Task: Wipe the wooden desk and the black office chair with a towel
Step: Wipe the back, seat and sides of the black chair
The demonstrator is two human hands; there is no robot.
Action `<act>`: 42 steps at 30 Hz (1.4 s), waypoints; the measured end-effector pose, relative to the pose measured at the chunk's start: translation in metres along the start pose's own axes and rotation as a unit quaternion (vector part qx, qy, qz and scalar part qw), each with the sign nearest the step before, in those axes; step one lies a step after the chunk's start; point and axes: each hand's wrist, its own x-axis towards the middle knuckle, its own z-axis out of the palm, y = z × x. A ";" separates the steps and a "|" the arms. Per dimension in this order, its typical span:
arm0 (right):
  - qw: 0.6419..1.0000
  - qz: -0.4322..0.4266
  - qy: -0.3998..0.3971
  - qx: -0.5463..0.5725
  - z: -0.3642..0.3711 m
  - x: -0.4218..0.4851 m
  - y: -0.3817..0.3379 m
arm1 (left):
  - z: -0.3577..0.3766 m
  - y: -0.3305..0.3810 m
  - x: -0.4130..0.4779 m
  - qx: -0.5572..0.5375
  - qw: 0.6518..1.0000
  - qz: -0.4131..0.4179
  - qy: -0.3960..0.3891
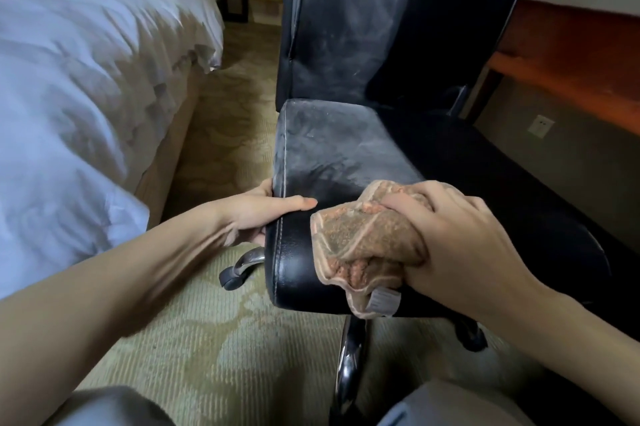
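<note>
The black office chair (349, 145) stands in front of me, its leather seat and backrest streaked with grey dust. My left hand (258, 216) grips the seat's front left edge, thumb lying on top and fingers under the side. My right hand (460, 238) holds a bunched orange-brown towel (360, 245) and presses it on the seat's front edge. The towel's tag hangs below the seat. The wooden desk (568, 55) shows as a reddish edge at the right, behind the chair.
A bed with a white duvet (86, 86) fills the left side. Patterned green carpet (221, 321) covers the floor. The chair's chrome legs and castors (239, 268) stick out below the seat. A wall socket (541, 126) sits under the desk.
</note>
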 end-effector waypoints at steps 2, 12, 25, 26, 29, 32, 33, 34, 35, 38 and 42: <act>0.999 0.038 -0.003 0.015 -0.003 -0.007 0.011 | -0.005 -0.002 -0.004 0.012 1.000 0.004 0.003; 0.990 0.079 -0.058 0.102 -0.003 0.009 -0.007 | -0.053 -0.013 -0.045 0.009 0.999 0.007 -0.038; 0.983 0.036 -0.145 0.102 0.015 0.045 -0.055 | -0.080 -0.013 -0.080 0.169 0.976 0.084 0.108; 0.983 0.041 -0.148 0.103 0.017 0.048 -0.053 | -0.080 -0.012 -0.078 0.173 0.975 0.087 0.105; 0.984 0.054 -0.138 0.101 0.031 0.069 -0.043 | -0.084 -0.014 -0.069 0.192 0.973 0.075 0.107; 0.989 0.043 -0.114 0.086 0.052 0.104 -0.037 | -0.091 -0.014 -0.060 0.200 0.972 0.072 0.105; 0.990 0.042 -0.111 0.081 0.059 0.117 -0.035 | -0.093 -0.015 -0.058 0.199 0.972 0.074 0.102; 0.990 0.041 -0.107 0.078 0.069 0.132 -0.032 | -0.095 -0.015 -0.055 0.199 0.972 0.075 0.100; 0.991 0.040 -0.097 0.077 0.077 0.146 -0.030 | -0.097 -0.016 -0.053 0.201 0.971 0.078 0.101; 0.992 0.046 -0.078 0.083 0.099 0.191 -0.027 | -0.105 -0.017 -0.046 0.209 0.969 0.073 0.113; 0.990 0.089 -0.079 0.076 0.122 0.237 -0.024 | -0.109 -0.016 -0.043 0.224 0.965 0.062 0.119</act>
